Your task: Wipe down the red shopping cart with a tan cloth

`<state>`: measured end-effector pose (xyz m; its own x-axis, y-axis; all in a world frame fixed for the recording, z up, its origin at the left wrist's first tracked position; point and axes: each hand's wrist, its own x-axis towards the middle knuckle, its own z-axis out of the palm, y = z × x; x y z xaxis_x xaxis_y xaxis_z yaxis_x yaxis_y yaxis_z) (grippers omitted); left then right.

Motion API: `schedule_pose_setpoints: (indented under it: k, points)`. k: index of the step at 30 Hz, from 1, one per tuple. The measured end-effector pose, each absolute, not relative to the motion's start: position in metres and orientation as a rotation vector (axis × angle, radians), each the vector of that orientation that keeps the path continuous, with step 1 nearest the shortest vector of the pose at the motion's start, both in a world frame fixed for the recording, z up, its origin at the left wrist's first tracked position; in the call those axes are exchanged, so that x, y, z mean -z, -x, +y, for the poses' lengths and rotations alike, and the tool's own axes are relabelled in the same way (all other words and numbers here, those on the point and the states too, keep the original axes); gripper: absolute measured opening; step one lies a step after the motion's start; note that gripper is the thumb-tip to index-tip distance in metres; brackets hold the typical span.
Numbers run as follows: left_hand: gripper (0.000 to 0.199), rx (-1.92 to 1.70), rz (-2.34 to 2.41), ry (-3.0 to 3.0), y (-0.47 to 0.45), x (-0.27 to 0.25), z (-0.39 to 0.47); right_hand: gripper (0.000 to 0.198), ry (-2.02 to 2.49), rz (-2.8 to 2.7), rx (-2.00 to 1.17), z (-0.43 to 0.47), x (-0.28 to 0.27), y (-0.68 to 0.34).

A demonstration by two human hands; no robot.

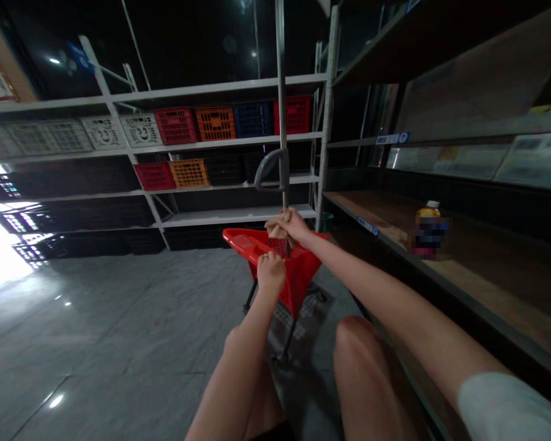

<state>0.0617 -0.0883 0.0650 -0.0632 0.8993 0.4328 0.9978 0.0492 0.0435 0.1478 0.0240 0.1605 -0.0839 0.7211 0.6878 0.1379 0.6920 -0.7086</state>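
Note:
My left hand (270, 271) is closed over the near rim of a red wheeled shopping basket (241, 242), which stands on dark legs with casters. Just above the basket, my right hand (298, 226) is closed on a crumpled beige cloth (276, 227). The cloth lies against the lower part of an upright metal pole (281, 67). A grey loop handle (270, 171) sits on the pole above my right hand. My right fingers are partly hidden by the cloth.
White metal racks (239, 145) hold red, orange, blue and white plastic crates (215, 124) at the back. To the right, a wooden shelf (487, 275) bears a white-capped bottle (429, 211). Grey tiled floor (142, 331) spreads to the left. My knees are close below the basket.

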Motion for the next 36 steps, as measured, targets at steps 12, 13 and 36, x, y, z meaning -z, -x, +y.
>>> schedule_pose_setpoints:
  k: [12, 13, 36]
  points:
    - [0.049, 0.174, -1.963, 2.395, -0.068, -0.104, -0.059, 0.026, 0.861, -1.719, -0.723, 0.025, -0.079, -0.213]
    - [0.048, 0.193, -1.927, 2.436, -0.056, -0.105, -0.056, 0.026, 0.886, -1.730, -0.736, 0.022, -0.061, -0.222]
    - [0.057, 0.224, -2.165, 2.156, -0.083, -0.115, 0.012, 0.030, 0.857, -1.712, -0.311, 0.047, -0.012, -0.287]
